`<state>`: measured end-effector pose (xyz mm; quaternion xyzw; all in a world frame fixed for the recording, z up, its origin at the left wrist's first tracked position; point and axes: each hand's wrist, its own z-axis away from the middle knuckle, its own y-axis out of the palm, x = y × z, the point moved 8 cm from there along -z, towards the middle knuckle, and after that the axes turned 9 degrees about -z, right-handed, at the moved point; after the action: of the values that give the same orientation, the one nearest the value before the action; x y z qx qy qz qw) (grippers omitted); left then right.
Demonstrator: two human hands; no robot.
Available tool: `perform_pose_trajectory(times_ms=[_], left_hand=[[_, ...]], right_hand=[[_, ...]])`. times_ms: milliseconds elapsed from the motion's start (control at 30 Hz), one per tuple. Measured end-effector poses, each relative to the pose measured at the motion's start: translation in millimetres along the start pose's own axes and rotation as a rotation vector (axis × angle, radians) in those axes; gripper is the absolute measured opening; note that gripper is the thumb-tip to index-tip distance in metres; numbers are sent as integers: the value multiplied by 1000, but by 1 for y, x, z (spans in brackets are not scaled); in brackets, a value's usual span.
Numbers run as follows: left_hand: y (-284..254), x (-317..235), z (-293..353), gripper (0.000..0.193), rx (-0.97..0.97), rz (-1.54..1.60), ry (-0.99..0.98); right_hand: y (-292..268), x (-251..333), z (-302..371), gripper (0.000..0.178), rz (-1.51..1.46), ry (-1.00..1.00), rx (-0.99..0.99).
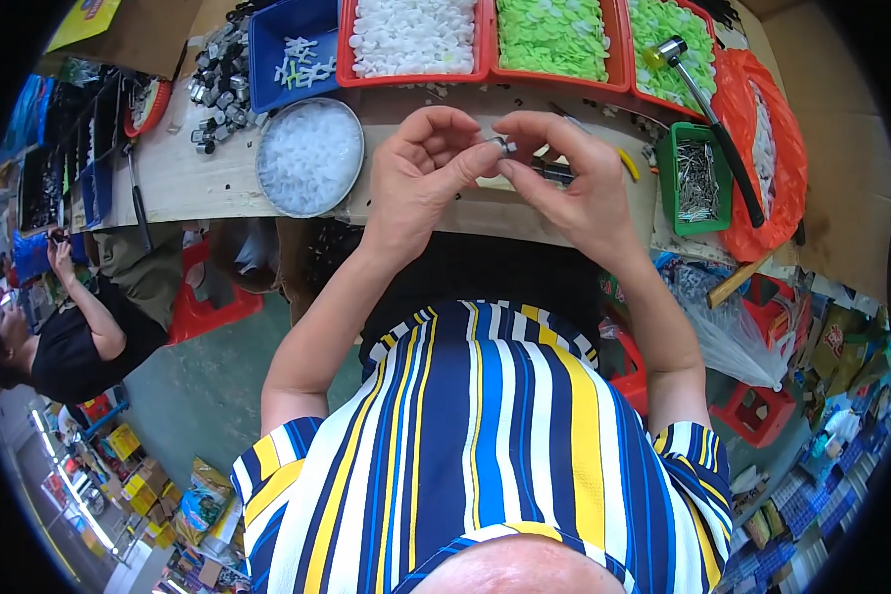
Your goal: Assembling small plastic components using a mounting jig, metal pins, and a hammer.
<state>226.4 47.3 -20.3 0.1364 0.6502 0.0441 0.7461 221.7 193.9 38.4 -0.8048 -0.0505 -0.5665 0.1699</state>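
Three red plastic trays along the far edge of the bench (218, 188): one of white pieces (413, 38), two of light-green pieces (552, 38) (675, 45). One blue plastic tray (292, 45) with a few white parts. One round metal dish (310, 156) of clear pieces. One small green plastic bin (696, 178) of metal pins. One black-handled hammer (708, 109). One orange plastic bag (772, 148). Loose pieces too many to count.

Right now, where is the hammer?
In the head view the hammer lies at the far right of the bench, its head on the red tray of green pieces, its handle running past the green bin.
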Motion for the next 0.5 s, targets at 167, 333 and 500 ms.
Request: perform_pose_trajectory(times_ms=[167, 333, 500], left_hand=[[-6, 9, -1, 20, 4, -86, -98], [-10, 9, -1, 21, 25, -215, -123], [-17, 17, -3, 19, 42, -238, -155]], right_hand=[[5, -9, 6, 30, 92, -32, 56], [12, -4, 1, 32, 223, -100, 137], [19, -15, 2, 25, 382, -147, 159]])
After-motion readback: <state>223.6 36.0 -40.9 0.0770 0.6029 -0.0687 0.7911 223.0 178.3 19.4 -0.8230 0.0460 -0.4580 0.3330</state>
